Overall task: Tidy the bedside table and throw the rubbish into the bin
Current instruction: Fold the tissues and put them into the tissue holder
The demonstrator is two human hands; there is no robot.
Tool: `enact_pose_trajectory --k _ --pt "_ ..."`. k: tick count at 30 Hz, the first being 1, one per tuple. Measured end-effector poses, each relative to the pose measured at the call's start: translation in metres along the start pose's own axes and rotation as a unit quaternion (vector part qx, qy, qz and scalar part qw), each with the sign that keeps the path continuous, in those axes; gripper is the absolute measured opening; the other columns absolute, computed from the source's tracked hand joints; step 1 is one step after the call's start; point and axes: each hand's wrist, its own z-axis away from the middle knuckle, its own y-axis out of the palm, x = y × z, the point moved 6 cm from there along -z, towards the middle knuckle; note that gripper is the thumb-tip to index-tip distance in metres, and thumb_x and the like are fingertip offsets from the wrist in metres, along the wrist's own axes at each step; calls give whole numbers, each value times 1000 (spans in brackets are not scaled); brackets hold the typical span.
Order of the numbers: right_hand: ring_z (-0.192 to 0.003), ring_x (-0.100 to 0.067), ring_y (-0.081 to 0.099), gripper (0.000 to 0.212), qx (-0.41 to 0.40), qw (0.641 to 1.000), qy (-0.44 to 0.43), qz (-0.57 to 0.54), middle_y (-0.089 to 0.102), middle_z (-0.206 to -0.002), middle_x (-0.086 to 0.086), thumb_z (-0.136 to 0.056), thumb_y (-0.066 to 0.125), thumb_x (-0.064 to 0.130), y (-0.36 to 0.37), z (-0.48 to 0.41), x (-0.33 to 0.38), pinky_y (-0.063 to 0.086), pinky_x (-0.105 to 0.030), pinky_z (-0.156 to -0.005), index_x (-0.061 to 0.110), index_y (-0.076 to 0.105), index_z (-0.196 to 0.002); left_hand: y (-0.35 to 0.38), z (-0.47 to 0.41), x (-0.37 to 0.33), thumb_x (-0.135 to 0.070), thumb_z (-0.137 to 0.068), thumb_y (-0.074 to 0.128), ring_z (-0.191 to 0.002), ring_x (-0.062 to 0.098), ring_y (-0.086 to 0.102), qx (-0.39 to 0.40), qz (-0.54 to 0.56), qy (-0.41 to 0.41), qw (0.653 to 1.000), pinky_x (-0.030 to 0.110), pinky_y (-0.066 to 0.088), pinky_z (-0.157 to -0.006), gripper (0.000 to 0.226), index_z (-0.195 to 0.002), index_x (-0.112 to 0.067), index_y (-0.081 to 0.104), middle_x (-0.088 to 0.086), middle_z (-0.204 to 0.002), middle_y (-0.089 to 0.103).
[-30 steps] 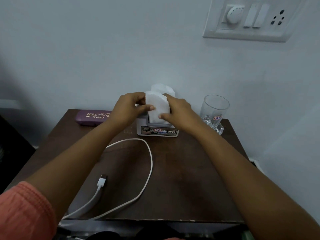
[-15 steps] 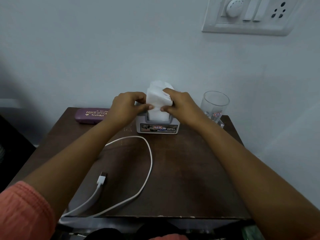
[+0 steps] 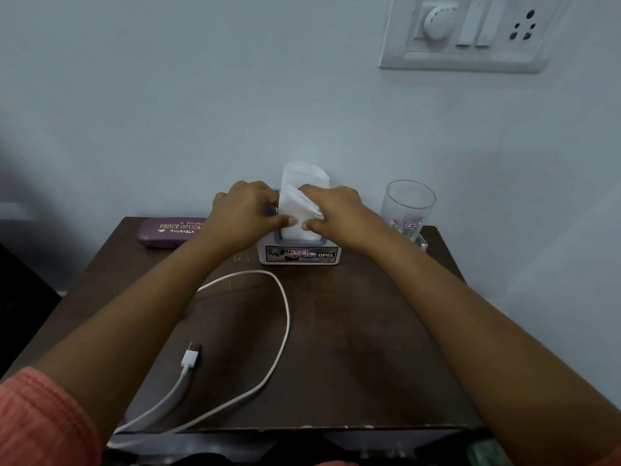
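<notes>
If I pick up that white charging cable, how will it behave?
Probably floppy: the white cable lies in a loose loop on the table. Likely light, being thin. Its free plug may dangle and swing.

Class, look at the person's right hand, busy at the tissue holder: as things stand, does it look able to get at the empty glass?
Probably yes. The glass stands upright just beside the right hand, with nothing between them, but that hand is pinching the tissues in the holder and would have to let go first.
</notes>
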Motion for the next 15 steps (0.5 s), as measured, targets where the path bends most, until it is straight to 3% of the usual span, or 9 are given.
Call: enact_pose_trajectory --k 4,7,10,13,15 --pt "-116 -37 46 48 -24 999 21 -40 59 -122 -11 -86 63 24 -1 -3 -5 44 -45 -95 30 46 -130 -7 0 -2 -46 -80 66 -106 26 51 -15 9 -8 1000 42 38 -84 32 -98 -19 70 2 -111 64" --pt "-118 -37 44 45 -16 999 19 -34 58 -120 -11 -86 62 21 3 -5 -5 45 -38 -86 28 46 -127 -4 -1 -2 -47 -81 65 -109 25 49 -5 -9 -16 1000 40 34 -84 34 -99 -19 72 1 -116 63" --pt "-116 -36 43 38 -8 1000 13 -18 58 -112 -12 -87 61 20 8 -6 -4 37 -30 -76 26 48 -121 3 -2 -3 -48 -83 61 -113 25 46 15 -53 -20 998 37 28 -82 34 -103 -22 71 -1 -121 59" --pt "-118 -36 39 33 -9 1000 16 0 57 -111 -13 -88 60 19 5 -5 -2 34 -32 -78 22 49 -120 7 -1 -4 -48 -84 60 -115 24 44 14 -66 -22 997 38 29 -84 37 -107 -20 69 -1 -124 56" --pt "-123 -40 36 35 -29 999 7 10 58 -114 -13 -90 58 18 -3 -3 1 36 -37 -88 22 48 -123 5 1 -5 -48 -83 61 -116 24 43 1 -67 -26 997 40 31 -87 41 -109 -17 67 0 -125 55"
